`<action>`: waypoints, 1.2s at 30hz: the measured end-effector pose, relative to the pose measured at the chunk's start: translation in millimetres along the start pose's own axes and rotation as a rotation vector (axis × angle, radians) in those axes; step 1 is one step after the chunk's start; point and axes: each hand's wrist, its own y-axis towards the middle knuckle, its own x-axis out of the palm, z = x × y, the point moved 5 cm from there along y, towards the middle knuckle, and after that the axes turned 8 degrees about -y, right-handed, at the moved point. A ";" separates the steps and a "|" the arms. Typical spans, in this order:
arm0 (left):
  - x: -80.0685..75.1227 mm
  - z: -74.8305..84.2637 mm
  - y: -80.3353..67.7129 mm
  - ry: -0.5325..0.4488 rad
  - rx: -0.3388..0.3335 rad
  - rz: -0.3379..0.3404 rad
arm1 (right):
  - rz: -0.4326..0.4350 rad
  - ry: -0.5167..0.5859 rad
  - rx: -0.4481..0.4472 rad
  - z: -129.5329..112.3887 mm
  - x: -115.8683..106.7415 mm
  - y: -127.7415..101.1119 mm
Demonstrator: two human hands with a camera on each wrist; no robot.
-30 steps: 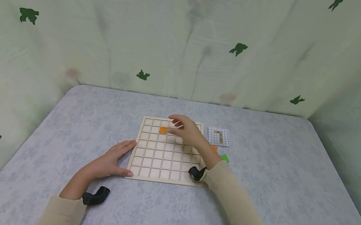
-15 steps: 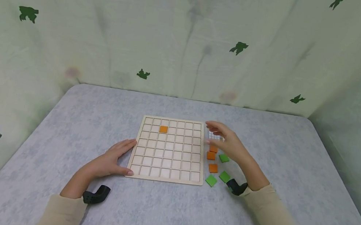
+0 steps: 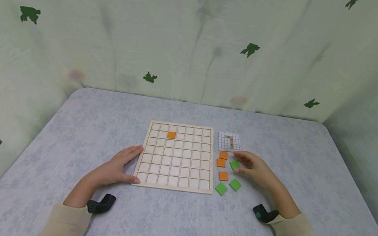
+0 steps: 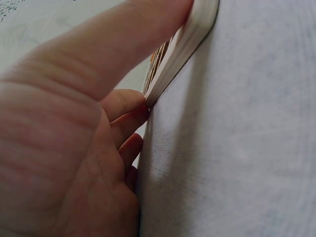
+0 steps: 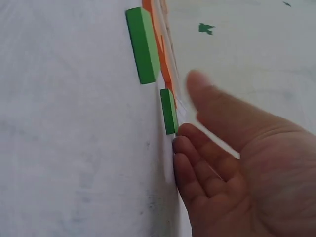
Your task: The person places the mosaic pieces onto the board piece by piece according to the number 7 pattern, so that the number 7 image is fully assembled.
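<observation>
On a mottled grey table (image 3: 70, 128), a pale wooden grid board (image 3: 175, 159) carries one orange tile (image 3: 171, 135) near its far edge. The left hand (image 3: 114, 168) lies flat against the board's left edge, fingers straight and together, apparently steadying it. The right hand (image 3: 256, 169) reaches a green tile (image 3: 234, 164) beside the board, fingertips touching it, thumb apart, below a small pattern card (image 3: 229, 142).

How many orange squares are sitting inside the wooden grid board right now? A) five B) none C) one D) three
C: only one orange square sits in the wooden grid board, in its second row from the far edge; the other orange ones lie on the table beside the board.
</observation>
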 end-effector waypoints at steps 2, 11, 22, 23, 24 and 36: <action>0.2 0.1 -0.3 -0.002 0.001 0.000 | -0.006 -0.017 0.008 3.8 0.9 -2.5; -0.3 2.0 -2.0 -0.007 -0.008 0.002 | 0.013 -0.133 -0.043 0.7 0.6 -4.3; -0.6 2.8 -0.9 -0.006 -0.010 0.001 | 0.064 -0.132 -0.020 -23.1 -10.3 6.5; -0.6 2.8 -0.9 -0.005 -0.010 0.000 | 0.081 -0.125 -0.031 -27.7 -11.9 8.7; -0.4 2.6 -0.6 -0.005 -0.009 -0.001 | 0.097 -0.113 -0.043 -32.0 -13.3 11.6; -1.4 4.2 -0.5 -0.021 0.000 0.003 | 0.240 0.097 -0.230 -96.7 -4.6 66.9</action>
